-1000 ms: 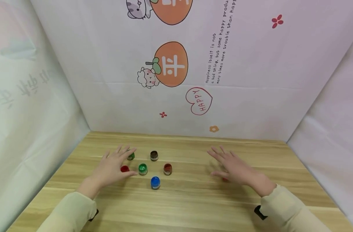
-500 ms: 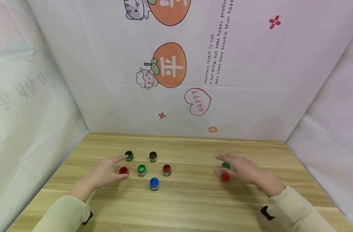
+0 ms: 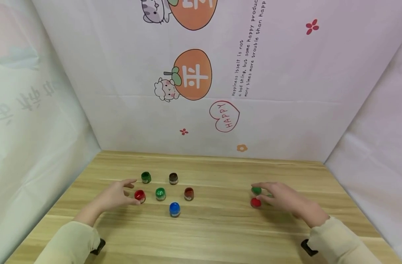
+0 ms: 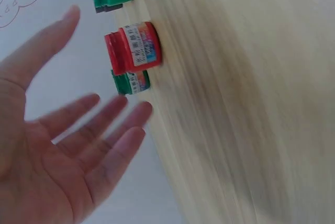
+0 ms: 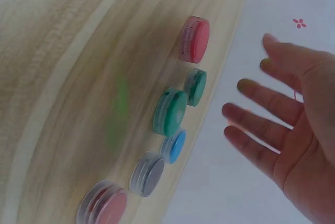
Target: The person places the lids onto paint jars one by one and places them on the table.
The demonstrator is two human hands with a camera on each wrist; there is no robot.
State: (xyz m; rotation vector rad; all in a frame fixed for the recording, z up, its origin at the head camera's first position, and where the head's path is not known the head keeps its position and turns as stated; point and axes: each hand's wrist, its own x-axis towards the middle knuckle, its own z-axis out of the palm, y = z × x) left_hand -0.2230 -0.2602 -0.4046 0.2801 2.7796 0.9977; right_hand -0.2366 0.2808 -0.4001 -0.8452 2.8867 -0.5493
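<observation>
My left hand [image 3: 113,196] hovers just left of an open red paint jar [image 3: 139,196], fingers spread and loosely bent. In the left wrist view, a gap shows between that hand and the labelled red jar [image 4: 133,48]. Nearby stand a dark green jar [image 3: 146,177], a bright green jar [image 3: 160,194], a dark brown jar [image 3: 173,178], a reddish-brown jar [image 3: 189,193] and a blue jar [image 3: 174,209]. My right hand [image 3: 283,198] holds nothing above several round lids. A green lid [image 3: 256,190] and a red lid [image 3: 255,202] show beside its fingertips; others are hidden beneath it.
The right wrist view shows more lids on the table: a blue lid [image 5: 175,145], a grey lid [image 5: 148,174] and a reddish lid [image 5: 107,205]. A wooden tabletop [image 3: 214,234] meets a printed white sheet [image 3: 280,121] behind, with sheets at both sides.
My left hand has drawn back leftward from the jars, uncovering the dark green and red ones. My right hand has shifted right and slightly nearer, bringing the green and red lids into sight.
</observation>
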